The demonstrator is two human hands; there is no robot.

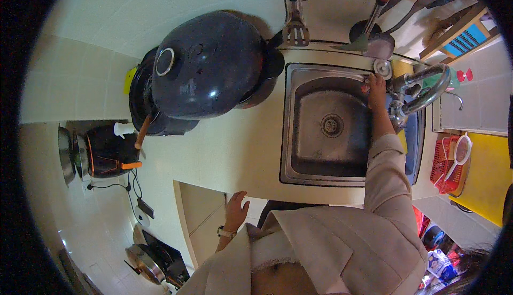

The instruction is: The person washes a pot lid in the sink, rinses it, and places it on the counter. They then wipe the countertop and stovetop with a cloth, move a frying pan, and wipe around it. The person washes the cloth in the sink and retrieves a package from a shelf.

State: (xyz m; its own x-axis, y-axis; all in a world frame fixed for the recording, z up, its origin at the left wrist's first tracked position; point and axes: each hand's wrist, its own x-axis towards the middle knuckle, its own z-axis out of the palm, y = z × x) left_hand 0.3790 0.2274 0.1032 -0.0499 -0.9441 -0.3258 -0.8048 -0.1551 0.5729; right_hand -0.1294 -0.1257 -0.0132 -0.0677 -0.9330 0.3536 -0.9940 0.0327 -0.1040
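My right hand (376, 90) reaches over the right rim of a stainless steel sink (316, 147), at its far right corner. Its fingers bend near a round pale lid-like object (382, 68) and a yellow sponge (402, 68). A small reddish patch shows by the fingers, and whether they hold anything is unclear. Just right of that hand stands a chrome faucet (400, 108), its curved spout turned away from the basin. A round drain strainer (332, 125) sits in the bare basin floor. My left hand (237, 211) hangs by the counter's front edge, fingers apart, holding nothing.
A large dark lidded pot (208, 66) stands left of the sink on the counter (224, 151). Slotted utensils (296, 32) and ladles (380, 44) hang behind. At right are a red basket (447, 165) and a yellow board (487, 167); far left, a black appliance (108, 151).
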